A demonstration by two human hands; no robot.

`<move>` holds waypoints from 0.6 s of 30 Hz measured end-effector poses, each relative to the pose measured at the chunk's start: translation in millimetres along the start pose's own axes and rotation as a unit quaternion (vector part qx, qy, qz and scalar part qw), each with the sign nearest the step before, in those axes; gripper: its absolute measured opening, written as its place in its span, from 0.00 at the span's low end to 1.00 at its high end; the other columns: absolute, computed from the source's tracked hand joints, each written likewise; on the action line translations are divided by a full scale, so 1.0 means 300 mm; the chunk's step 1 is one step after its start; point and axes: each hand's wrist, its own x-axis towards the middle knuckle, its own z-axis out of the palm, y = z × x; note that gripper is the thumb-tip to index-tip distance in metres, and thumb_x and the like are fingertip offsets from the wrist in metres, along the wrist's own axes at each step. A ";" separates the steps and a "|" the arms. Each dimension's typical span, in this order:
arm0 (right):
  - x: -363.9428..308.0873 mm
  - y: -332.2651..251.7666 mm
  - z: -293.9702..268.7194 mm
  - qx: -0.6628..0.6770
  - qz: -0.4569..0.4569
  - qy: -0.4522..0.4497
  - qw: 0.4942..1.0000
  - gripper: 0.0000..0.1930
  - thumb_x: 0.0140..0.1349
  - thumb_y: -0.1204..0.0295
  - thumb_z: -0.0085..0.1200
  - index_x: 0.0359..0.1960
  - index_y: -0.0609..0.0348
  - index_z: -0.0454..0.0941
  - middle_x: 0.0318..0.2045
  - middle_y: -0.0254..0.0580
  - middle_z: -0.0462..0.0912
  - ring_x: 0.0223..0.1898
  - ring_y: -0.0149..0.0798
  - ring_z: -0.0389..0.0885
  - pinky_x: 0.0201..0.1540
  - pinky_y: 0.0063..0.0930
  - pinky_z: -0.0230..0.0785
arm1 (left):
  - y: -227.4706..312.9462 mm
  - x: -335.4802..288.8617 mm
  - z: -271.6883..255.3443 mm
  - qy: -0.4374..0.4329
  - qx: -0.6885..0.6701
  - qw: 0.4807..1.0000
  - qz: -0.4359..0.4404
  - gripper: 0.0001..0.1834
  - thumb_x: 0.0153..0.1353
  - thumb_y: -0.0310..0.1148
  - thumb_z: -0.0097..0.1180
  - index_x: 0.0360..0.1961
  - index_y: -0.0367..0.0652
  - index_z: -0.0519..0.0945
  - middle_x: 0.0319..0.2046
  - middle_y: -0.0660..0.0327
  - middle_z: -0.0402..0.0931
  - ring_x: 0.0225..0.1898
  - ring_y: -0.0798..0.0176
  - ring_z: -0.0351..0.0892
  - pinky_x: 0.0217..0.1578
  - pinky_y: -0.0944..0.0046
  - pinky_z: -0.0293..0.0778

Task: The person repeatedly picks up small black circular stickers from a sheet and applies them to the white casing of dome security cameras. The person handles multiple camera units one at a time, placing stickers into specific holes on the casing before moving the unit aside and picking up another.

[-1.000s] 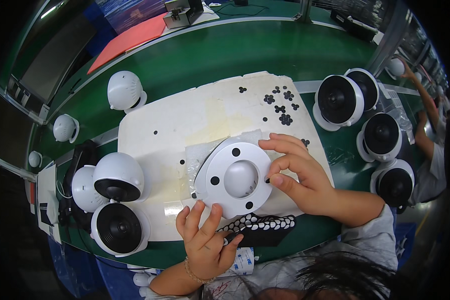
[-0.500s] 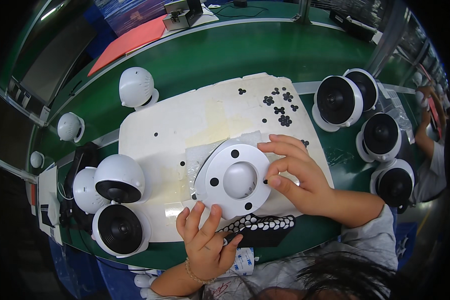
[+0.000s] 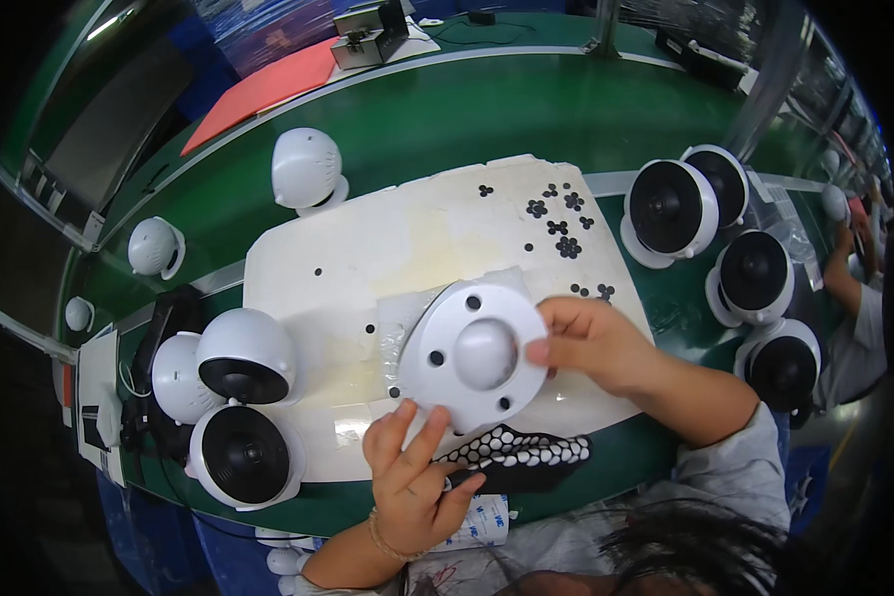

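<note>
A white ring-shaped camera base (image 3: 419, 376) faces up over a foam pad (image 3: 392, 328), with black round pads set around its central opening. My right hand (image 3: 591, 348) is closed on the base's right edge, thumb on the top face. My left hand (image 3: 414, 477) has two fingertips at the base's lower left edge. Its thumb lies at the end of a bent black sheet (image 3: 531, 475) with white round gaps, apparently held in that hand; its grip is partly hidden. Loose black dots (image 3: 568, 247) lie on the worn white board (image 3: 288, 298) beneath.
White ball-shaped cameras with black fronts (image 3: 238, 457) stand at the left, and several more (image 3: 670, 204) at the right. Beyond the board runs a green belt carrying white cameras (image 3: 306, 167). A red sheet (image 3: 258, 94) and a metal box (image 3: 368, 40) lie farther back. Another person's arm (image 3: 842, 278) shows far right.
My right hand has closed from spread fingers onto the base's right edge, thumb pressed where a black dot was. The base has shifted slightly. White cameras on the belt have moved right.
</note>
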 end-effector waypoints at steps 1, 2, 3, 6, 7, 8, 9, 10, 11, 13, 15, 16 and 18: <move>0.018 -0.002 -0.022 0.005 -0.027 0.046 0.999 0.12 0.56 0.68 0.53 0.38 0.62 0.73 0.28 0.34 0.78 0.27 0.24 0.74 0.31 0.17 0.67 | 0.003 0.000 -0.004 -0.003 -0.020 1.000 0.003 0.12 0.42 0.35 0.62 0.18 0.38 0.74 0.50 0.49 0.69 0.56 0.43 0.59 0.49 0.48 0.54; 0.037 -0.017 -0.061 0.045 -0.053 0.069 0.995 0.12 0.56 0.67 0.52 0.38 0.62 0.73 0.28 0.34 0.78 0.27 0.25 0.75 0.30 0.17 0.67 | 0.006 0.011 -0.014 -0.004 -0.045 0.999 0.013 0.11 0.42 0.33 0.62 0.19 0.37 0.74 0.48 0.49 0.70 0.54 0.44 0.62 0.48 0.50 0.58; 0.071 -0.046 -0.090 0.085 -0.078 0.088 0.989 0.12 0.56 0.67 0.52 0.37 0.61 0.73 0.28 0.33 0.78 0.27 0.25 0.75 0.30 0.17 0.67 | 0.013 0.021 -0.025 -0.003 -0.069 0.997 0.019 0.11 0.41 0.32 0.62 0.19 0.37 0.74 0.47 0.49 0.71 0.51 0.45 0.65 0.46 0.52 0.61; 0.194 -0.155 -0.172 -0.109 -0.156 0.205 0.960 0.10 0.58 0.67 0.48 0.35 0.61 0.74 0.29 0.33 0.77 0.27 0.25 0.74 0.30 0.16 0.66 | 0.013 0.029 -0.040 -0.041 -0.177 0.983 -0.011 0.09 0.41 0.29 0.62 0.21 0.35 0.75 0.46 0.49 0.72 0.46 0.49 0.71 0.42 0.56 0.67; 0.261 -0.142 -0.202 -0.319 -0.179 0.302 0.880 0.11 0.57 0.68 0.47 0.36 0.61 0.74 0.28 0.36 0.78 0.27 0.30 0.75 0.32 0.19 0.67 | 0.017 0.035 -0.044 -0.048 -0.191 0.980 -0.012 0.08 0.43 0.26 0.61 0.24 0.34 0.75 0.45 0.49 0.72 0.42 0.52 0.75 0.40 0.61 0.70; 0.305 -0.112 -0.282 -0.494 -0.222 0.338 0.769 0.11 0.57 0.68 0.47 0.36 0.61 0.75 0.28 0.38 0.78 0.28 0.32 0.76 0.33 0.21 0.67 | 0.014 0.046 -0.028 -0.053 -0.219 0.974 -0.027 0.08 0.44 0.26 0.60 0.25 0.34 0.75 0.45 0.48 0.72 0.41 0.52 0.75 0.40 0.61 0.70; 0.358 -0.072 -0.362 -0.642 -0.260 0.356 0.628 0.10 0.56 0.68 0.48 0.35 0.61 0.75 0.27 0.39 0.78 0.28 0.34 0.76 0.34 0.23 0.67 | 0.016 0.044 -0.032 -0.056 -0.236 0.969 -0.044 0.08 0.45 0.26 0.60 0.26 0.34 0.75 0.45 0.48 0.72 0.41 0.52 0.75 0.40 0.61 0.70; 0.406 -0.039 -0.421 -0.762 -0.287 0.352 0.462 0.10 0.55 0.68 0.48 0.34 0.61 0.75 0.27 0.41 0.78 0.28 0.37 0.77 0.35 0.25 0.67 | 0.018 0.034 -0.031 -0.054 -0.251 0.964 -0.068 0.08 0.46 0.26 0.59 0.27 0.34 0.75 0.45 0.48 0.72 0.41 0.52 0.75 0.39 0.61 0.71; 0.450 -0.020 -0.455 -0.765 -0.284 0.352 0.458 0.10 0.54 0.69 0.48 0.34 0.60 0.76 0.27 0.41 0.78 0.30 0.38 0.76 0.34 0.27 0.67 | 0.012 0.018 -0.029 -0.050 -0.265 0.960 -0.075 0.09 0.50 0.27 0.56 0.32 0.34 0.74 0.42 0.47 0.73 0.38 0.51 0.76 0.38 0.62 0.71; 0.487 -0.018 -0.455 -0.779 -0.262 0.351 0.448 0.10 0.52 0.70 0.49 0.33 0.60 0.77 0.28 0.41 0.77 0.33 0.42 0.76 0.33 0.31 0.68 | 0.003 0.015 -0.040 -0.086 -0.260 0.958 -0.089 0.11 0.52 0.28 0.53 0.35 0.34 0.73 0.39 0.48 0.74 0.36 0.50 0.76 0.36 0.62 0.71; 0.529 -0.025 -0.451 -0.825 -0.057 0.332 0.454 0.10 0.52 0.68 0.48 0.33 0.58 0.77 0.30 0.39 0.77 0.36 0.41 0.75 0.34 0.33 0.68 | 0.010 0.019 -0.056 -0.131 -0.259 0.950 -0.117 0.13 0.55 0.30 0.51 0.40 0.35 0.71 0.33 0.49 0.74 0.32 0.50 0.75 0.33 0.62 0.71; 0.553 -0.035 -0.419 -0.833 0.047 0.317 0.450 0.11 0.52 0.67 0.48 0.33 0.57 0.77 0.31 0.38 0.77 0.38 0.40 0.75 0.35 0.34 0.68 | 0.015 0.019 -0.064 -0.135 -0.261 0.947 -0.131 0.13 0.55 0.30 0.50 0.40 0.35 0.71 0.33 0.49 0.74 0.32 0.52 0.75 0.34 0.62 0.71; 0.630 -0.021 -0.346 -0.865 0.001 0.230 0.446 0.13 0.53 0.62 0.46 0.34 0.55 0.77 0.31 0.37 0.79 0.32 0.41 0.78 0.38 0.39 0.66 | 0.022 0.012 -0.069 -0.142 -0.265 0.941 -0.157 0.12 0.56 0.29 0.49 0.40 0.35 0.71 0.34 0.50 0.73 0.33 0.55 0.75 0.36 0.63 0.70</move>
